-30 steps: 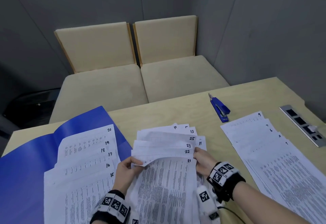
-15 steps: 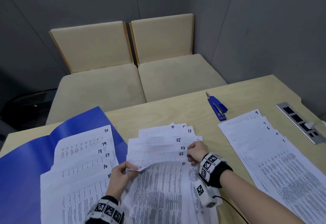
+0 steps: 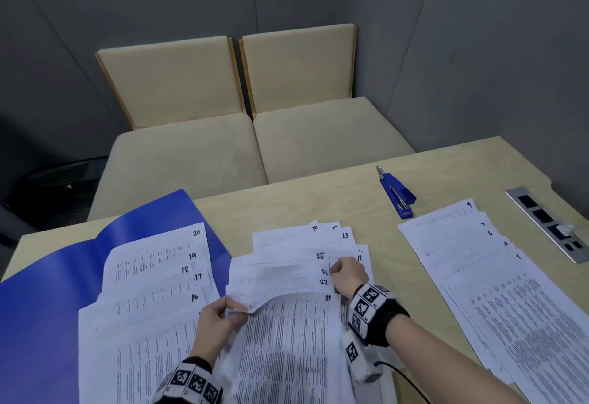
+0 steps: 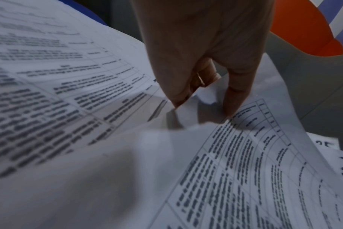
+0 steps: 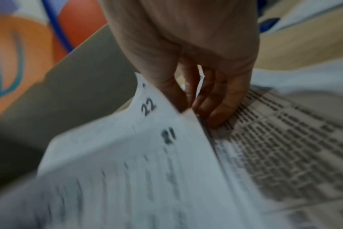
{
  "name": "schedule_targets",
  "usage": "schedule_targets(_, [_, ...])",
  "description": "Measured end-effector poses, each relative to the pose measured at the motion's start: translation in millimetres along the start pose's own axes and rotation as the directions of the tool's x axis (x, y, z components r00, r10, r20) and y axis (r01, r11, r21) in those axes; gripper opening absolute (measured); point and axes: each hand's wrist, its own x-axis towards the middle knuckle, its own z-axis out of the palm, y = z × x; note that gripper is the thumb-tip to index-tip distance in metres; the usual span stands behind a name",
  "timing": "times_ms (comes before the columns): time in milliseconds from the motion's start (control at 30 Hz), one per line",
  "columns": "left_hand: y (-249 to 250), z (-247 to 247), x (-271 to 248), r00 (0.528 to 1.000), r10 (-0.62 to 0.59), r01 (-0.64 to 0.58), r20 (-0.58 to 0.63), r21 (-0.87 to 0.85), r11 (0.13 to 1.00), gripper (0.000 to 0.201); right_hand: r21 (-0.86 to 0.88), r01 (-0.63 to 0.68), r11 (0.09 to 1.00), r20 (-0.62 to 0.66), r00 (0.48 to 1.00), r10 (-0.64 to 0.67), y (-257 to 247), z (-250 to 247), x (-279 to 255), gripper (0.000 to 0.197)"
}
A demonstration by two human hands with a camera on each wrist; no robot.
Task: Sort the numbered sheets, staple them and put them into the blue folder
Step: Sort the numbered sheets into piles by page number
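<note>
Both hands pinch the fanned middle sheets (image 3: pixel 280 279) at the worktop's near edge: left hand (image 3: pixel 216 324) and right hand (image 3: pixel 349 278).

My left hand (image 3: pixel 220 324) sits low and near my body, thumb on top and fingers (image 4: pixel 233 100) curled beneath, pinching a sheet edge. My right hand (image 3: pixel 349 276) reaches further forward, knuckles up, thumb and fingers (image 5: pixel 217 111) closed in a pinch. Both wrists wear dark bands with black-and-white square markers, and the right forearm comes in bare from the lower right. The two hands sit apart, roughly level with each other.
</note>
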Motion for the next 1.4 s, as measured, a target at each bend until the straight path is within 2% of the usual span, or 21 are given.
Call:
schedule_targets(67, [1.8,-2.4,-2.2,1.000,0.005,-0.004,0.017,-0.017,1.000,0.011,0.141,-0.026,0.990,-0.015,0.999,0.029,3.7,-2.0,2.0,0.026])
schedule_targets(133, [1.8,-5.4,-3.0,0.999,-0.004,0.006,0.041,-0.033,0.999,0.031,0.202,-0.010,0.979,-0.022,1.000,0.015,8.0,-2.5,2.7,0.029])
schedule_targets(267, [0.8,-10.4,-3.6,0.998,-0.041,0.048,0.050,-0.147,0.988,0.007,0.077,0.133,0.988,0.069,0.988,-0.138,16.1,-3.5,-0.6,0.030])
schedule_targets(367, [0.0,-14.3,-4.8,0.999,-0.034,0.039,0.038,-0.148,0.988,0.007,0.032,0.178,0.983,0.146,0.973,-0.181,20.0,-3.3,-2.8,0.022])
schedule_targets(433, [2.8,-14.3,-6.5,0.999,-0.005,0.010,0.037,-0.137,0.991,0.010,0.169,0.137,0.976,0.116,0.981,-0.158,17.3,-4.9,-5.6,0.013])
schedule_targets(467, [4.5,-13.7,-7.3,0.999,0.007,-0.002,0.034,-0.129,0.992,0.010,0.298,0.086,0.951,0.102,0.987,-0.121,15.9,-5.8,-6.8,0.020])
schedule_targets(533, [6.2,-13.5,-7.1,0.999,0.013,-0.009,0.030,-0.116,0.993,0.009,0.507,-0.021,0.862,0.143,0.988,-0.061,14.0,-9.2,-9.7,0.026])
schedule_targets(567, [7.0,-13.5,-6.8,1.000,0.010,-0.007,0.027,-0.107,0.994,0.008,0.508,-0.029,0.861,0.179,0.981,-0.073,14.3,-9.6,-10.1,0.024])
schedule_targets(667, [7.1,-13.8,-4.8,0.999,-0.006,0.010,0.036,-0.092,0.996,0.009,0.354,0.060,0.933,0.232,0.961,-0.149,15.7,-8.4,-13.8,0.006])
schedule_targets(800, [7.5,-12.3,-3.9,0.999,-0.021,0.023,0.026,-0.095,0.995,0.010,0.118,0.183,0.976,0.181,0.963,-0.202,12.2,-3.0,-16.2,0.021])
schedule_targets(933, [5.1,-18.9,-7.5,0.998,-0.064,0.064,-0.001,-0.110,0.992,0.005,-0.131,0.330,0.935,0.170,0.936,-0.307,8.5,5.3,-21.6,0.033])
schedule_targets(1000, [-0.8,-24.0,-7.3,0.997,-0.080,0.078,-0.011,-0.124,0.989,0.004,-0.129,0.361,0.924,0.134,0.929,-0.345,10.4,8.8,-21.9,0.036])
schedule_targets(1033, [-2.5,-25.6,-7.7,0.997,-0.079,0.076,-0.014,-0.125,0.989,0.003,-0.065,0.351,0.934,0.110,0.933,-0.343,12.1,8.2,-21.2,0.033])
schedule_targets(1100, [-2.4,-27.0,-7.4,0.997,-0.068,0.066,-0.018,-0.118,0.991,0.002,0.174,0.291,0.941,0.004,0.955,-0.296,13.5,-0.8,-17.0,0.021])
schedule_targets(1133, [-1.4,-27.1,-7.5,0.998,-0.061,0.059,-0.019,-0.122,0.991,0.004,0.331,0.252,0.909,-0.070,0.968,-0.242,14.0,-8.9,-14.2,0.014])
schedule_targets(1200, [1.6,-24.3,-6.1,0.998,-0.050,0.047,-0.023,-0.118,0.992,0.009,0.645,0.177,0.744,-0.186,0.980,-0.072,15.0,-29.3,-11.7,0.005])
schedule_targets(1267, [6.2,-18.1,-4.9,0.999,-0.035,0.033,-0.014,-0.118,0.992,0.007,0.839,0.110,0.532,-0.178,0.981,0.079,17.5,-49.2,-13.6,0.010])
schedule_targets(1300, [9.6,-13.8,-4.5,1.000,-0.027,0.025,-0.008,-0.119,0.993,0.011,0.884,0.081,0.460,-0.147,0.983,0.108,20.9,-55.1,-13.2,0.015])
schedule_targets(1333, [11.4,-10.0,-3.5,1.000,-0.017,0.017,0.000,-0.114,0.993,0.015,0.908,0.055,0.414,-0.105,0.990,0.099,21.9,-60.6,-15.9,0.021])
schedule_targets(1367, [13.6,-6.1,-3.0,1.000,-0.009,0.010,0.010,-0.105,0.994,0.017,0.905,0.019,0.424,-0.059,0.995,0.080,24.9,-61.1,-16.3,0.027])
schedule_targets(1400, [15.9,-1.7,-3.3,1.000,-0.002,0.004,0.017,-0.095,0.996,0.019,0.882,-0.014,0.471,-0.015,0.998,0.058,27.2,-59.4,-17.0,0.031])
